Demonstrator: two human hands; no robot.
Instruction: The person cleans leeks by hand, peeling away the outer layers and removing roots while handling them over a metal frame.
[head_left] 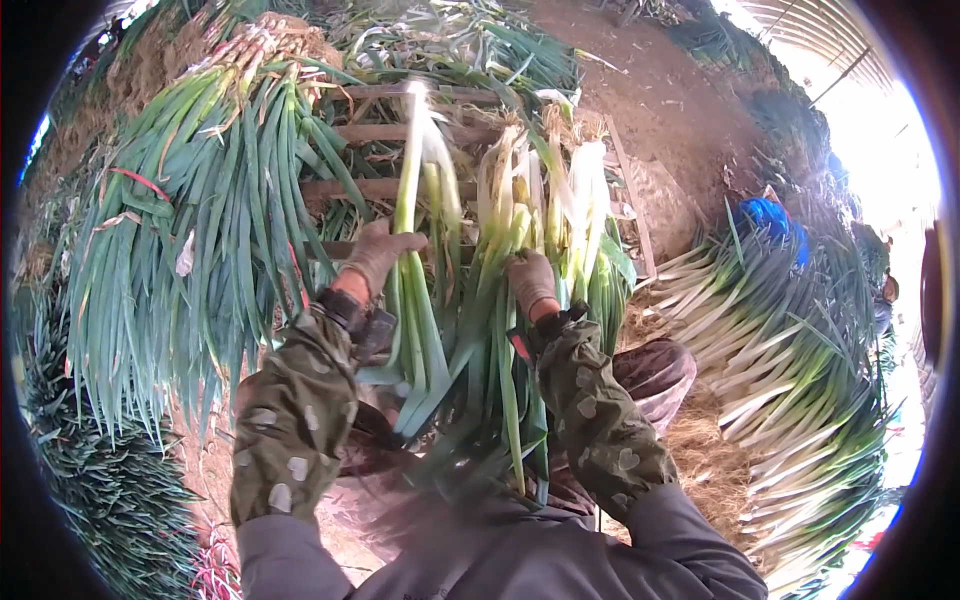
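Note:
My left hand (382,256), in a greyish work glove, is closed around the green part of a long green onion (409,190), whose white end points away from me and is partly blurred. My right hand (531,279), gloved too, is closed at the leaves of another green onion (516,232) just to the right. Several more stalks (585,205) with papery skins and roots lie side by side beyond and right of that hand, on a wooden slatted rack (375,189). Their leaves hang towards my lap.
Left of my arm a large heap of bundled green onions (220,200) drapes its leaves down. More leaves (110,500) pile at the lower left. On the right a long row of green onions (775,410) lies on the ground, a blue bundle (775,225) at its far end. Bare soil (650,90) shows beyond the rack.

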